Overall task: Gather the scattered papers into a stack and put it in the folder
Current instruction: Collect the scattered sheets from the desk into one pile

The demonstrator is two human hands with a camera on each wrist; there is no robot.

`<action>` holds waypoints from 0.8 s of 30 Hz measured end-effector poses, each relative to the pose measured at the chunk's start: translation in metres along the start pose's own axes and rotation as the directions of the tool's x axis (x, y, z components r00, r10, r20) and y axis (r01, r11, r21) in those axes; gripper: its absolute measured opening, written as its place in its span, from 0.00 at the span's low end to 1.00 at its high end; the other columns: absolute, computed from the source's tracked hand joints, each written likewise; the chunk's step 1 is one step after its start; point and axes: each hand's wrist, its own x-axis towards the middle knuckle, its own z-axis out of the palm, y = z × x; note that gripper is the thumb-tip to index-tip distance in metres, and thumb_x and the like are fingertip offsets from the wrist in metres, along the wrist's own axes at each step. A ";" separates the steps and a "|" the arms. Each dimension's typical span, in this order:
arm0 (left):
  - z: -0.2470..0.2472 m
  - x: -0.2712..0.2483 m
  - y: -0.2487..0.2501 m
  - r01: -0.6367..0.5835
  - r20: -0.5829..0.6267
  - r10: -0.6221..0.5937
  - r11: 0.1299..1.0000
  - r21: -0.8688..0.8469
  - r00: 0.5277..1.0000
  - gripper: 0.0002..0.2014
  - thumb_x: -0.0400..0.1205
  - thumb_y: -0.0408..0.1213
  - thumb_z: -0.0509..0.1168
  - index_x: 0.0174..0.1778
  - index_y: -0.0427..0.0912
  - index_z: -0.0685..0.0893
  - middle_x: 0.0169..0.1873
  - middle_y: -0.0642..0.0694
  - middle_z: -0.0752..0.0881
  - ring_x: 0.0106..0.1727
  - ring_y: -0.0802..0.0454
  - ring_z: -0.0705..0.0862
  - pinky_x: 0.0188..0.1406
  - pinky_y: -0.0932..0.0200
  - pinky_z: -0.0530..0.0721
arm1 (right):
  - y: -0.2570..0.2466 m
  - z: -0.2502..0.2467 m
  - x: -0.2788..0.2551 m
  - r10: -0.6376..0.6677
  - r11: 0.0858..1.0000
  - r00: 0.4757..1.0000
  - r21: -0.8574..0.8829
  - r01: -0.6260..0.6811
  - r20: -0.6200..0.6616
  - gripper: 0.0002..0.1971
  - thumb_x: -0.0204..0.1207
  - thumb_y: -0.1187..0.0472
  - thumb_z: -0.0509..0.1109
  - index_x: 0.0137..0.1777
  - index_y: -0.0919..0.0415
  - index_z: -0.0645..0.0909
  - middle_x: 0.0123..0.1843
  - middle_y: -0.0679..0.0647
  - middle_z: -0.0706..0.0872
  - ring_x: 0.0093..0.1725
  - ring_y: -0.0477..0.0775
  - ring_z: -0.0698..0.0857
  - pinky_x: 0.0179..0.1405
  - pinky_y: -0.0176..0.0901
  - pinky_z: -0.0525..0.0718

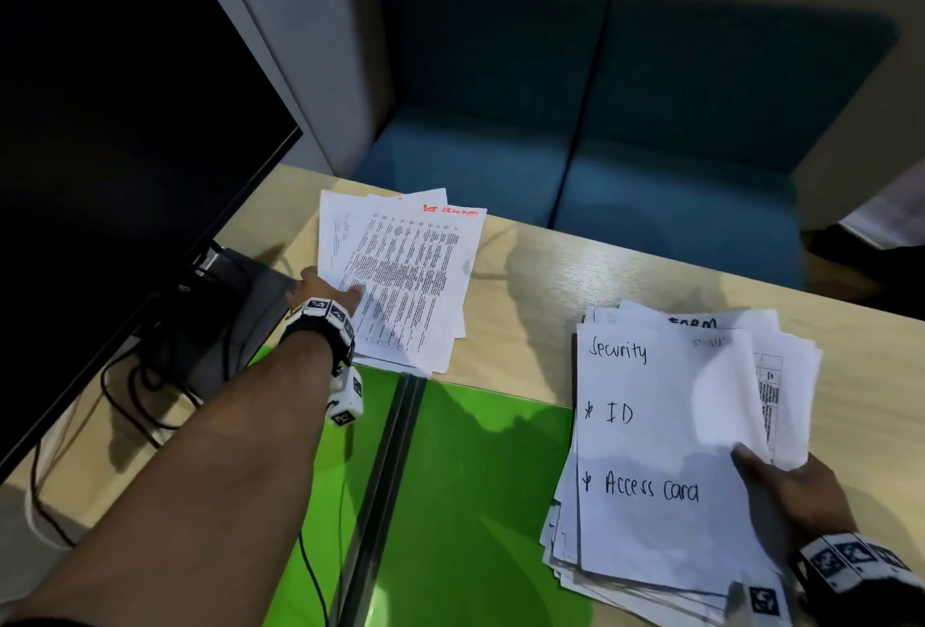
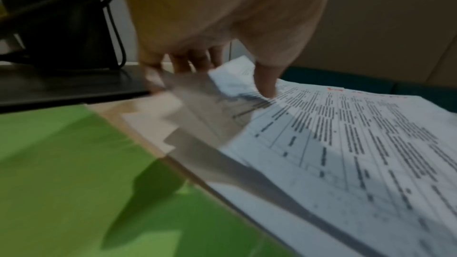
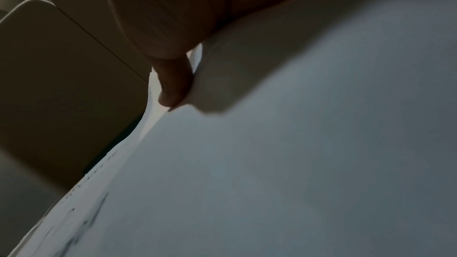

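Papers lay in two groups on the tabletop (image 1: 525, 276). One group, printed sheets (image 1: 405, 276) with dense tabular text and a red handwritten mark at the far edge, sat directly ahead of the left hand (image 1: 320, 293). That hand pinched the near left corner of these sheets, thumb (image 2: 265, 81) pressed on top and fingers (image 2: 190, 60) curled beneath, the corner lifted off the surface. The second group, a thicker uneven stack (image 1: 665, 451), was gripped by the right hand (image 1: 786, 491) at its near right side; the thumb (image 3: 173, 85) bore on the upper face, and the remaining fingers were hidden under the paper. The top sheet of that stack carried handwritten words reading "Security", "ID" and "Access card", and its right edge curled upward above the thumb. Between the two hands lay the green folder (image 1: 465, 501), open flat, its dark spine running toward the printed sheets, whose near edge just overlapped the folder's far edge. Left of the left hand stood a dark monitor (image 1: 115, 126) on its stand with black cables (image 1: 130, 391) trailing. Beyond the tabletop was a blue upholstered seat (image 1: 650, 151)
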 end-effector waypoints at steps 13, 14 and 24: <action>0.006 -0.001 0.007 0.029 0.081 -0.051 0.967 0.253 0.995 0.56 0.56 0.67 0.77 0.73 0.39 0.62 0.75 0.32 0.66 0.76 0.33 0.65 0.72 0.39 0.71 | 0.004 -0.001 0.002 -0.021 0.998 1.000 0.052 0.022 -0.005 0.16 0.73 0.59 0.76 0.57 0.67 0.84 0.49 0.64 0.87 0.48 0.60 0.83 0.53 0.51 0.79; 0.002 -0.005 0.010 0.006 0.065 -0.020 0.979 0.204 0.998 0.53 0.56 0.62 0.79 0.70 0.39 0.64 0.72 0.32 0.69 0.74 0.33 0.68 0.70 0.38 0.73 | 0.006 -0.001 0.005 -0.021 0.998 1.000 0.054 0.021 -0.001 0.16 0.73 0.58 0.76 0.57 0.66 0.84 0.50 0.65 0.87 0.48 0.61 0.84 0.53 0.52 0.79; -0.017 -0.046 0.051 -0.370 0.029 0.436 0.796 -0.478 0.899 0.18 0.76 0.29 0.70 0.63 0.38 0.82 0.56 0.41 0.87 0.54 0.49 0.84 0.56 0.59 0.79 | 0.021 -0.003 0.024 0.000 0.999 1.000 0.037 -0.001 0.027 0.21 0.69 0.57 0.79 0.61 0.63 0.82 0.52 0.64 0.86 0.50 0.62 0.83 0.53 0.51 0.78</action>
